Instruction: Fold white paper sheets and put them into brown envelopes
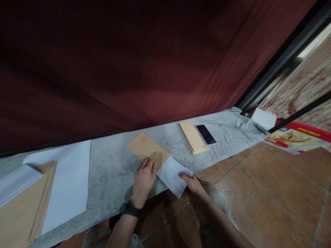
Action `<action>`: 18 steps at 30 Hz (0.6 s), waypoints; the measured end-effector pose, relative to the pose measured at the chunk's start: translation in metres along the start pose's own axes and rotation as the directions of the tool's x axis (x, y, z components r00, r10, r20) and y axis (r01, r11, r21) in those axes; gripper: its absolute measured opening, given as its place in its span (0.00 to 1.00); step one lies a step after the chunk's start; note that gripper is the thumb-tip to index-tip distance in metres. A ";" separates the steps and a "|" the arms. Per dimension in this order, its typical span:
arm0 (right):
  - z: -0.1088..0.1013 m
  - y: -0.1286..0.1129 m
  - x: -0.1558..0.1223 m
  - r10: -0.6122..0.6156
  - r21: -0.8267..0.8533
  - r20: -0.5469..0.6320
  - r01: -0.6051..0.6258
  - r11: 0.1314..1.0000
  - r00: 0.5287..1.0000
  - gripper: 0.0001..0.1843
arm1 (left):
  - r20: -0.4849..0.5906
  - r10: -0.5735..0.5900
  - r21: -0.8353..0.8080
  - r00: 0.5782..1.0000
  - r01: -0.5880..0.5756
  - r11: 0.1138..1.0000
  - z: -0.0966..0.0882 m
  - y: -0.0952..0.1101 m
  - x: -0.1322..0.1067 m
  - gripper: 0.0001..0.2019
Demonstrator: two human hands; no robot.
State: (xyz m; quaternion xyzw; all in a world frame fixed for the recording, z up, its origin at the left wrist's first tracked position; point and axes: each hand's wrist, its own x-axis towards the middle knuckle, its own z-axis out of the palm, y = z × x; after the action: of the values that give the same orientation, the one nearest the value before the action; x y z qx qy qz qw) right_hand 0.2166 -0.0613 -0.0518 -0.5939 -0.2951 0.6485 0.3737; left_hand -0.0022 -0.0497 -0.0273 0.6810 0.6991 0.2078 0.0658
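Observation:
A brown paper envelope (147, 146) lies at a slant on the grey cloth, a small reddish mark near its far end. My left hand (144, 177), with a dark band on the wrist, is closed with curled fingers at the envelope's near left edge. A folded white sheet of paper (172, 175) meets the envelope's near end; part of it appears to be inside the opening. My right hand (192, 184) grips the sheet's outer end, thumb on top, fingers hidden beneath. This end of the paper hangs past the cloth's front edge.
Rightward on the grey cloth (111, 172) lie more brown envelopes (193, 137) beside a phone (206, 134). At left, a stack of brown envelopes (23, 213) and folded paper (18, 182) rest on large white sheets (69, 179). Dark red fabric (144, 69) rises behind; floor tiles (269, 193) show below.

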 end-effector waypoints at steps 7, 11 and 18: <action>-0.010 0.009 -0.003 0.052 0.061 0.008 -0.052 0.997 0.999 0.21 | -0.258 -0.295 -0.201 0.920 0.248 0.948 0.001 -0.058 0.032 0.21; -0.018 0.010 0.012 -0.019 0.081 0.004 0.018 0.997 1.000 0.21 | -0.270 -0.442 -0.210 0.856 0.395 0.894 -0.007 -0.081 0.048 0.25; -0.026 -0.002 0.023 -0.111 0.044 0.064 0.108 0.993 0.992 0.26 | -0.159 -0.518 -0.241 0.841 0.475 0.846 -0.023 -0.117 0.093 0.22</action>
State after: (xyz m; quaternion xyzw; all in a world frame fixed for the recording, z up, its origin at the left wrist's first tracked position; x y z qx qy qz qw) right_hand 0.2425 -0.0426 -0.0656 -0.5473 -0.3261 0.6523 0.4107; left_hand -0.1248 0.0380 -0.0327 0.4391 0.8316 0.3232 0.1059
